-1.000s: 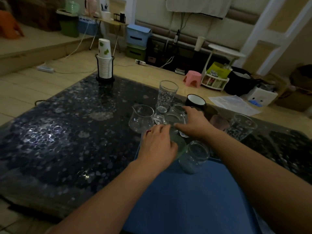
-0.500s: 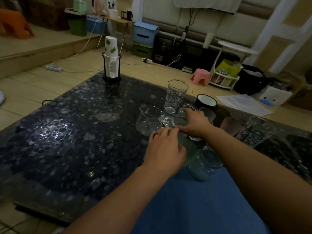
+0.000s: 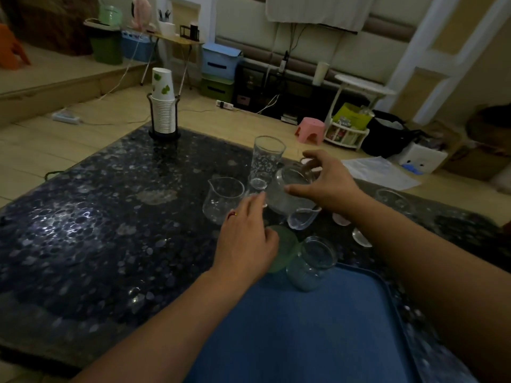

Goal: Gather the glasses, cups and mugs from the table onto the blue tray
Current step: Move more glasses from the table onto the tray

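The blue tray [image 3: 304, 327] lies on the near part of the dark pebbled table [image 3: 83, 222]. A clear glass jar-shaped cup [image 3: 312, 264] stands on its far edge beside a frosted green cup [image 3: 286, 251]. My right hand [image 3: 329, 186] grips a clear handled glass mug [image 3: 287, 197], lifted and tilted above the table. My left hand [image 3: 246, 239] lies palm down against the green cup, fingers loose. On the table stand a tall patterned glass [image 3: 266, 161], a small glass pitcher [image 3: 222, 197], another glass [image 3: 392, 200] at the right and two small cups [image 3: 341, 219] partly hidden by my right forearm.
A stack of paper cups [image 3: 163, 106] in a black holder stands at the table's far left corner. Beyond the table on the floor are a pink stool [image 3: 311, 129], a white side table [image 3: 362, 89], storage boxes and cables.
My right hand has closed on the glass mug and raised it off the table, tilting it. My left hand has stayed by the green cup. The view has moved closer.
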